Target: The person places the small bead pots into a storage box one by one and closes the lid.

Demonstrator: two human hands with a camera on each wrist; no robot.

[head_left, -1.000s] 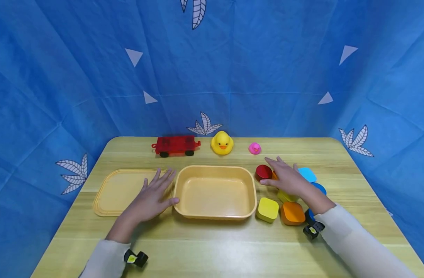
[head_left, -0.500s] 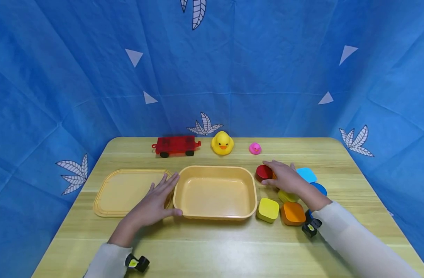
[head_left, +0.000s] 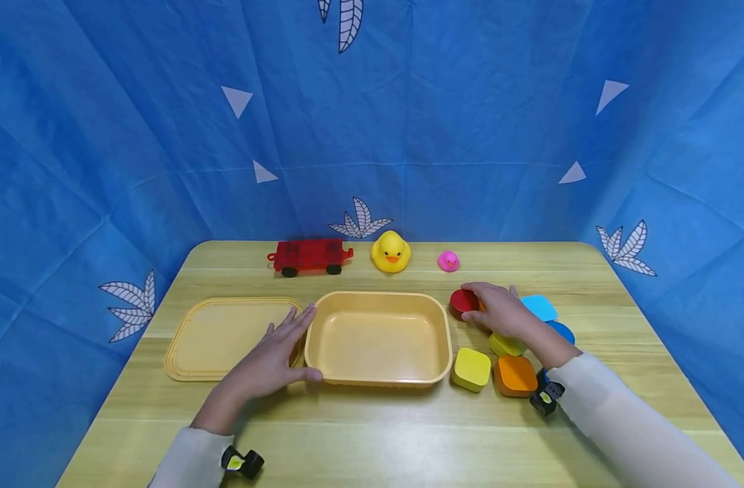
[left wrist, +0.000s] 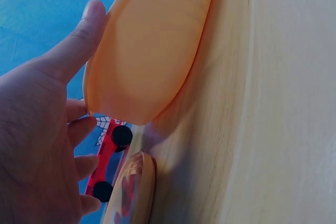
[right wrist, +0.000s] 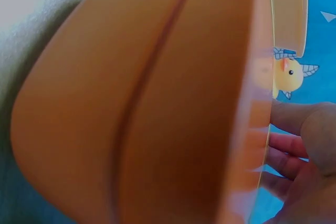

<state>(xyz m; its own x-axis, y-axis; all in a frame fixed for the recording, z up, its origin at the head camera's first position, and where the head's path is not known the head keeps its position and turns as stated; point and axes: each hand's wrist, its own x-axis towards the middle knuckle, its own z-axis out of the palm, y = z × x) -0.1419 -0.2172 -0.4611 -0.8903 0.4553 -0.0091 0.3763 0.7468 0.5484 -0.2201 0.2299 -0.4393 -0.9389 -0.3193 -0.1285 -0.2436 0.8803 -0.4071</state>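
A peach-coloured plastic tray (head_left: pixel 378 379) sits mid-table. My left hand (head_left: pixel 268 362) is at its left end, fingers fairly straight along the rim and thumb touching the front left corner; the left wrist view shows the thumb (left wrist: pixel 86 32) against the tray wall (left wrist: pixel 152 45). My right hand (head_left: pixel 503 312) has thumb and fingers around a red round block (head_left: pixel 463 303) just right of the tray. In the right wrist view an orange block (right wrist: pixel 131 103) close to the camera hides the red block, while the curled fingers (right wrist: pixel 286 163) show at the right.
Near my right hand lie a yellow block (head_left: pixel 471 369), an orange block (head_left: pixel 515 375), a light blue block (head_left: pixel 539 307) and others. A flat lid (head_left: pixel 225 339) lies left of the tray. Along the back stand a red toy wagon (head_left: pixel 309 255), yellow duck (head_left: pixel 391 252) and pink duck (head_left: pixel 448 261).
My right hand has lowered and drawn its thumb and fingers together around the red block. My left hand has moved slightly right, coming against the tray's left end.
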